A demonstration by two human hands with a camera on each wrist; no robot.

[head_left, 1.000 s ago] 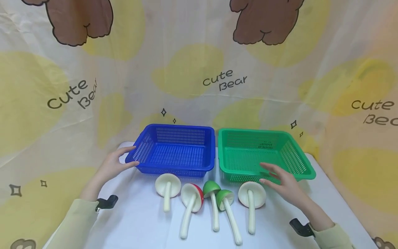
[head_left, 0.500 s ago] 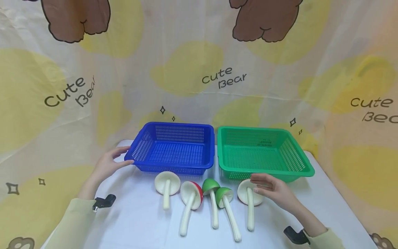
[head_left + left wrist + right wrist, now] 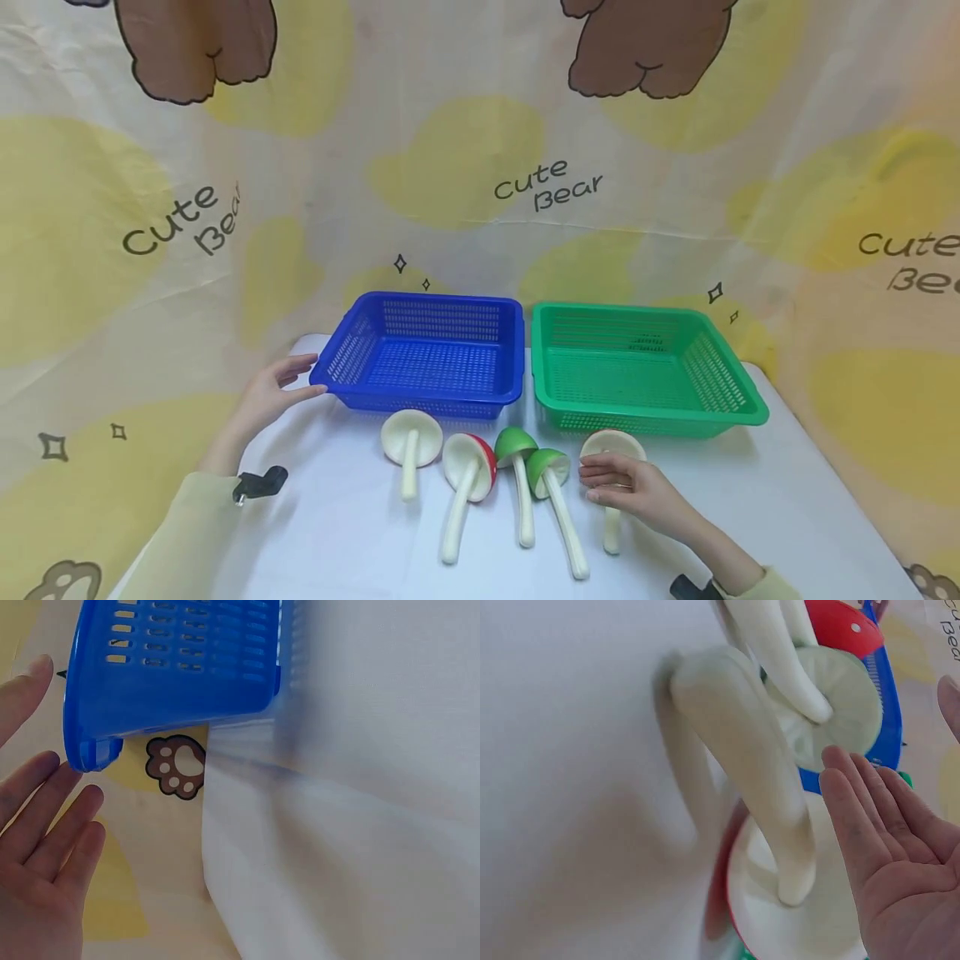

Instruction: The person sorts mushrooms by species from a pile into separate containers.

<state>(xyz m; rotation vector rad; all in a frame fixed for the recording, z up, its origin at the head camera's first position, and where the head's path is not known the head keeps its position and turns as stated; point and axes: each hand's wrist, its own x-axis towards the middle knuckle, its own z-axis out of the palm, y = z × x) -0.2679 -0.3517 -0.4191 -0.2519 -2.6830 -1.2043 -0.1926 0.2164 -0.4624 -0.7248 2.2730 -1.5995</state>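
Observation:
My left hand (image 3: pixel 266 402) is at the left end of the blue basket (image 3: pixel 442 407), thumb and fingers spread apart. In the left wrist view its fingertips are right at the rim corner of that basket. My right hand (image 3: pixel 637 492) hovers over the rightmost toy mushroom (image 3: pixel 613 442), covering part of its cap and stem. The right wrist view shows straight fingers beside this mushroom's pale stem (image 3: pixel 742 750), gripping nothing. To the left lie two green-capped toy mushrooms (image 3: pixel 514 446), a red-capped one (image 3: pixel 468 468), and another (image 3: pixel 411 437) showing its pale underside.
The green basket (image 3: pixel 645 421) stands at the back right, beside the blue one. Both rest on a white-covered table (image 3: pixel 337 517). Right behind them hangs a printed bear curtain (image 3: pixel 450 167).
My right hand has moved left and toward me, from the green basket's front rim to above the rightmost toy mushroom. My left hand has stayed by the blue basket's corner.

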